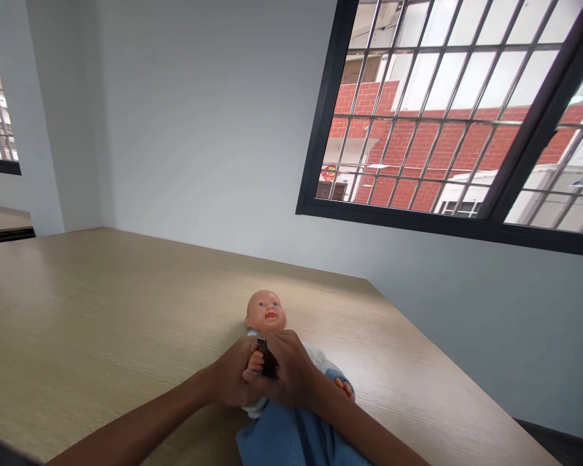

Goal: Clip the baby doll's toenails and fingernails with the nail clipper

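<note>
A baby doll point(266, 310) lies on its back on the table, head away from me, in a white and blue top and blue trousers point(286, 437). Over its chest my two hands meet. My left hand point(233, 375) is closed around the doll's small hand point(256, 362), whose fingers poke out. In my right hand point(294, 369), also closed, is a small dark and shiny metal nail clipper point(262, 345), close against the doll's fingers. My fingers hide much of the clipper and of the doll's arm. The doll's other hand point(344, 387) rests to the right, beyond my right wrist.
The light wood table point(126, 310) spreads wide to the left and ends in a slanting edge on the right. Behind it stands a pale wall point(199, 129) with a barred, dark-framed window point(403, 217). Another window point(0, 166) shows at far left.
</note>
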### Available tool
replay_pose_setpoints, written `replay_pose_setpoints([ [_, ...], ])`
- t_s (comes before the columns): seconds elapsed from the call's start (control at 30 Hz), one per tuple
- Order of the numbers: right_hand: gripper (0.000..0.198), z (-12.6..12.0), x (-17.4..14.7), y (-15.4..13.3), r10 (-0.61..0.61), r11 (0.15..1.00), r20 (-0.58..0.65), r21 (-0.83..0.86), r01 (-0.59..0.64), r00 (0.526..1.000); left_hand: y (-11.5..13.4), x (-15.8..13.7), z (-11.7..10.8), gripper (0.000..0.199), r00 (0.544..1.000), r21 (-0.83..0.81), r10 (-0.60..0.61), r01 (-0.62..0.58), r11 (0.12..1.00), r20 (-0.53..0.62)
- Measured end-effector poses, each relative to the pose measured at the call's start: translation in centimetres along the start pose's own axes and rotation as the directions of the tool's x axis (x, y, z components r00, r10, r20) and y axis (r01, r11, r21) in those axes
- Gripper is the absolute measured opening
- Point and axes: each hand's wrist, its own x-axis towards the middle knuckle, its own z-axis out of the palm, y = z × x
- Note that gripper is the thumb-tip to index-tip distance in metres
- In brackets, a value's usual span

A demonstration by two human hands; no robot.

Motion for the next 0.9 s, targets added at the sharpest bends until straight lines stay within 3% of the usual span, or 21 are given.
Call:
replay_pose_setpoints([
  [0.23, 0.038, -0.2, 0.0, -0.2, 0.017, 1.000, 0.040, -0.002, -0.017, 0.999, 0.3, 0.0, -0.1, 0.020, 1.000, -0.045, -0.027, 0.027, 0.999, -0.005],
  [0.63, 0.038, 0.0, -0.2, 0.0, 0.016, 1.000, 0.038, -0.020, -0.015, 0.999, -0.6, -0.3, 0.0, 0.020, 1.000, -0.047, 0.008, -0.008, 0.999, -0.013],
  [0.9, 0.037, 0.3, -0.3, 0.4, 0.006, 1.000, 0.022, -0.006, -0.006, 1.000, -0.3, -0.3, -0.1, 0.013, 0.999, -0.046, -0.043, 0.043, 0.998, -0.013],
])
